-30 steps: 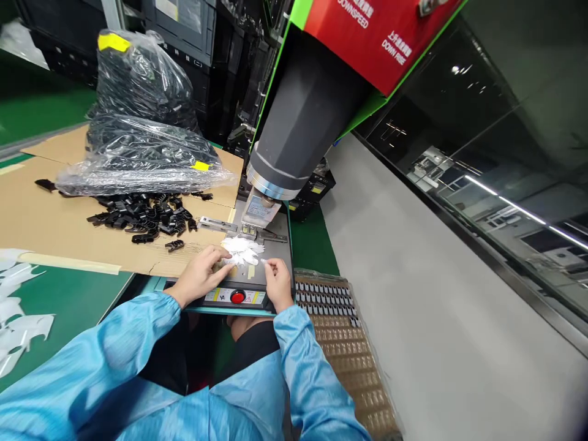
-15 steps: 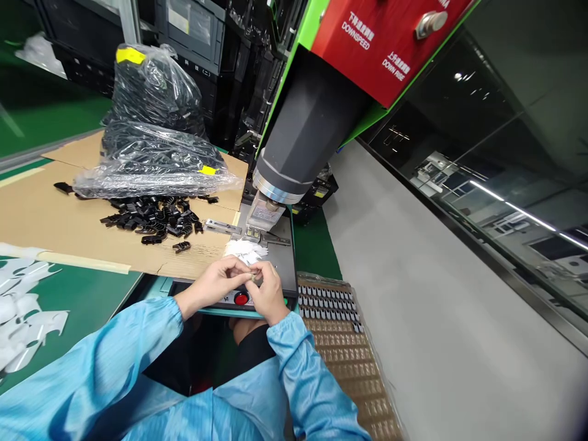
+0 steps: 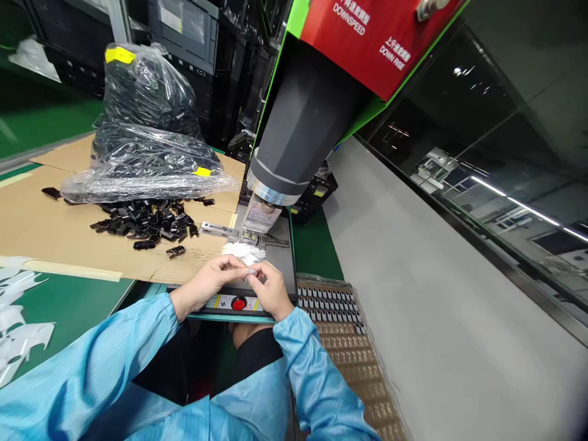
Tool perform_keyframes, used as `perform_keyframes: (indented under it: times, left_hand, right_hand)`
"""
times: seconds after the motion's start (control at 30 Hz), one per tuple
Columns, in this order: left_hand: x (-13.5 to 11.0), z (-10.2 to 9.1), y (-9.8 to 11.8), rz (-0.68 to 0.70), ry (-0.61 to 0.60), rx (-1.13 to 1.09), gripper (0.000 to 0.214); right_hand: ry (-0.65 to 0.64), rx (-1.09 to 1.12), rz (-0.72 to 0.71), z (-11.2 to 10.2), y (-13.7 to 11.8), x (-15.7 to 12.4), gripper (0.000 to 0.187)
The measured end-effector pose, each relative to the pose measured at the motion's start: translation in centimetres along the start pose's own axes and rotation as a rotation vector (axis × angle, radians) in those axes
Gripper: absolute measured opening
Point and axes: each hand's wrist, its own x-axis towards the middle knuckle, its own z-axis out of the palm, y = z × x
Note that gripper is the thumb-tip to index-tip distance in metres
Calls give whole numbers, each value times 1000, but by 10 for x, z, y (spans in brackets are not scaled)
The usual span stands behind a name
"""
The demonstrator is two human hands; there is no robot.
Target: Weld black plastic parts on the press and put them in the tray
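Left hand point(image 3: 206, 285) and right hand point(image 3: 272, 291) are meeting fingertip to fingertip over the front of the machine base point(image 3: 285, 272); both grips are closing on one small pale piece point(image 3: 252, 271), thumb and finger from each side. Piece is sitting right at the fingertips, between the two hands, mostly covered, so its exact shape is unclear. White pieces point(image 3: 242, 250) are lying in a loose pile on the base just beyond the grip, near the fingers. Red button point(image 3: 239, 303) is showing below the hands, on the base's front edge. Machine head point(image 3: 261, 214) is hanging past the pile, above a metal fixture point(image 3: 250, 236). Black clips point(image 3: 151, 223) are lying heaped on cardboard point(image 3: 46, 226) to the left, plastic bags point(image 3: 151, 153) of dark contents resting behind them. White sheets point(image 3: 22, 334) are lying on the green worktop point(image 3: 87, 300), far left. Plastic tray point(image 3: 349, 355) is standing lower right, its upper rows holding grey parts point(image 3: 328, 304), well apart from the held piece.
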Motion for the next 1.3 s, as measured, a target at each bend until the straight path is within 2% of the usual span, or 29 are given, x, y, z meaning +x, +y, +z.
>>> perform_keyframes:
  times: [0.1, 0.27, 0.4, 0.47, 0.53, 0.63, 0.77, 0.9, 1.1, 1.3]
  left_hand:
    - [2, 1, 0, -5, 27, 13, 35]
    - [7, 1, -2, 36, 54, 77, 42]
    - [17, -9, -2, 130, 108, 158, 45]
    - [27, -18, 0, 181, 158, 239, 46]
    - [40, -28, 4, 242, 193, 403, 44]
    - [65, -40, 8, 371, 180, 736, 33]
    - [100, -48, 5, 567, 16, 1094, 24]
    - [122, -51, -2, 626, -75, 1354, 25]
    - [117, -49, -1, 686, -141, 1610, 30]
    - [101, -39, 1, 606, -61, 1714, 43]
  right_hand:
    - [10, 136, 74, 0, 5, 5, 19]
    - [64, 176, 93, 3, 19, 9, 20]
    - [60, 215, 116, 1, 33, 12, 16]
    - [89, 188, 111, -5, 38, 16, 26]
    - [133, 85, 57, -13, 43, 23, 34]
    - [191, -139, -43, -22, 52, 39, 29]
    - [206, -428, -64, -21, 72, 63, 20]
    - [156, -622, -136, -11, 90, 81, 27]
    - [211, -713, -149, 4, 91, 89, 32]
    - [97, -748, -171, 12, 82, 84, 33]
